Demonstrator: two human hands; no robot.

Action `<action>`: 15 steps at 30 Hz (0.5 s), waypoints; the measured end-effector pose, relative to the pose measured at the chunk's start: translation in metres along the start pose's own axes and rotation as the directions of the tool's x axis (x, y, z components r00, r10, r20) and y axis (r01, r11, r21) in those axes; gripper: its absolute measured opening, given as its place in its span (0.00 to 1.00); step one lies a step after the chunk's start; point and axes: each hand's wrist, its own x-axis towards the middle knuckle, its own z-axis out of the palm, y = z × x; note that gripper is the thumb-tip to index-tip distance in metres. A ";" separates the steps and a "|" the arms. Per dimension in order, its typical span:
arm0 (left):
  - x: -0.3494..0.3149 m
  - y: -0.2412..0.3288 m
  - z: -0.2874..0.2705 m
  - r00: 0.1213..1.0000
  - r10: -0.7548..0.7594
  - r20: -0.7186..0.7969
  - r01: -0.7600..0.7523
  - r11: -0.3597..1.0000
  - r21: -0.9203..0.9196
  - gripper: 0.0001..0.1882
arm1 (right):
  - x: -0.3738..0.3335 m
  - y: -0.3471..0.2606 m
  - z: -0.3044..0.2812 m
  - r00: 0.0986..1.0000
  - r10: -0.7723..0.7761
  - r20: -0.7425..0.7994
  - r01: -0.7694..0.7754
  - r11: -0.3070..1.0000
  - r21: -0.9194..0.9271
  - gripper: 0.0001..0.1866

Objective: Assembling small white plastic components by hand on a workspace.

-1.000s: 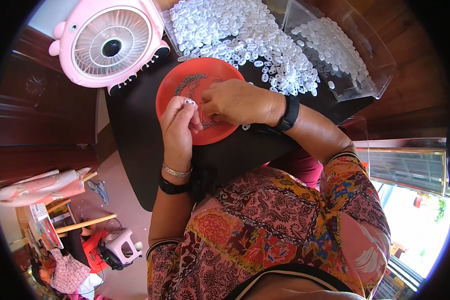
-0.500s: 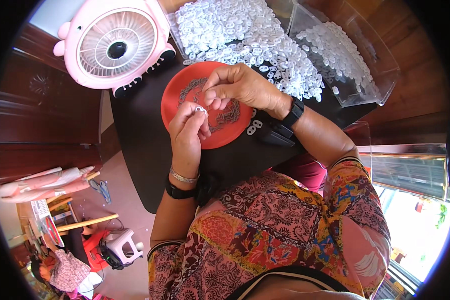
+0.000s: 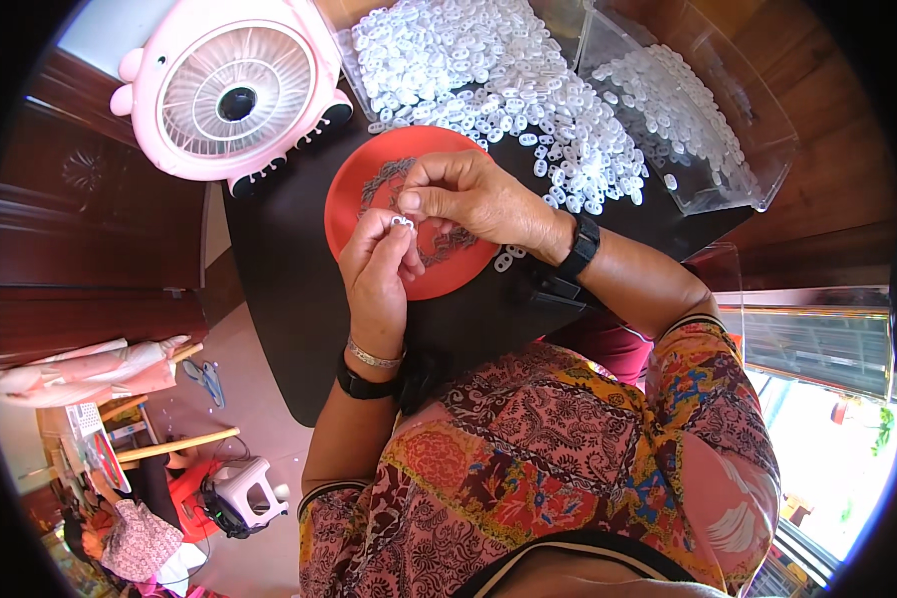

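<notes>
My left hand (image 3: 377,274) pinches a small white two-holed plastic piece (image 3: 403,221) between thumb and fingers, above a red round dish (image 3: 343,214). Close against that piece, my right hand (image 3: 483,204) is closed in a pinch, thumb against forefinger. Whatever it holds, if anything, is too small to make out. Inside the dish lie many thin grey metal bits (image 3: 384,177), partly hidden by both hands. A few loose white two-holed pieces (image 3: 508,257) lie on the dark table beside the dish, partly behind my right wrist.
A large heap of white two-holed pieces (image 3: 468,60) spreads over the far side of the table (image 3: 289,329). More fill a clear plastic bin (image 3: 767,149) at the far right. A pink animal-shaped fan (image 3: 237,105) stands far left. Another person (image 3: 140,538) is at lower left.
My right hand has come down slightly, its fingertips now close to the white piece. My left hand stays nearly in place, still gripping it.
</notes>
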 end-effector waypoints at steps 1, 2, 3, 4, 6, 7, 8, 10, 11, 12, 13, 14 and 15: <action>0.000 0.001 0.000 1.000 -0.009 0.002 0.009 1.000 0.016 0.09 | 0.000 0.000 -0.001 1.000 -0.003 -0.010 0.003 1.000 -0.029 0.11; 0.000 0.001 -0.001 1.000 -0.018 0.004 0.018 0.999 0.032 0.09 | 0.001 0.000 -0.004 1.000 -0.003 -0.010 0.003 1.000 -0.029 0.11; 0.000 0.001 -0.001 1.000 -0.019 0.004 0.019 0.999 0.032 0.09 | 0.002 0.002 -0.007 1.000 -0.009 0.008 0.009 0.999 -0.043 0.11; -0.001 0.001 -0.002 1.000 -0.027 0.011 0.027 1.000 0.008 0.08 | 0.002 0.002 -0.008 1.000 -0.015 0.025 0.016 0.998 -0.056 0.11; -0.001 0.001 -0.001 0.999 -0.035 0.020 0.035 0.999 -0.016 0.07 | 0.002 0.002 -0.008 0.999 -0.034 0.038 0.037 0.995 -0.088 0.10; -0.001 0.000 0.000 0.999 -0.036 0.024 0.036 0.999 -0.001 0.07 | 0.002 0.002 -0.008 0.997 -0.052 0.052 0.058 0.991 -0.120 0.10; -0.001 0.001 0.000 0.999 -0.036 0.026 0.036 0.999 0.014 0.07 | 0.001 0.001 -0.007 0.997 -0.052 0.052 0.058 0.991 -0.119 0.10; -0.001 0.000 -0.001 0.999 -0.039 0.031 0.039 0.999 0.002 0.08 | 0.000 -0.001 -0.005 0.995 -0.059 0.086 0.075 0.978 -0.196 0.10; -0.001 -0.001 -0.001 0.998 -0.040 0.037 0.041 0.999 -0.010 0.08 | 0.000 -0.001 -0.005 0.995 -0.060 0.085 0.075 0.978 -0.196 0.10; -0.001 -0.001 -0.001 0.998 -0.040 0.038 0.040 0.999 -0.010 0.08 | 0.000 0.000 -0.005 0.992 -0.085 0.094 0.103 0.973 -0.205 0.10; -0.001 -0.001 -0.001 0.998 -0.040 0.043 0.040 0.999 -0.010 0.08 | 0.000 0.001 -0.006 0.988 -0.111 0.103 0.131 0.968 -0.214 0.10; -0.001 -0.001 -0.001 0.998 -0.040 0.047 0.040 0.999 -0.010 0.09 | 0.000 -0.001 -0.006 0.988 -0.111 0.104 0.132 0.968 -0.213 0.10; -0.001 -0.001 -0.001 0.998 -0.040 0.046 0.040 0.999 -0.009 0.09 | -0.001 -0.003 -0.006 0.991 -0.088 0.100 0.110 0.964 -0.241 0.10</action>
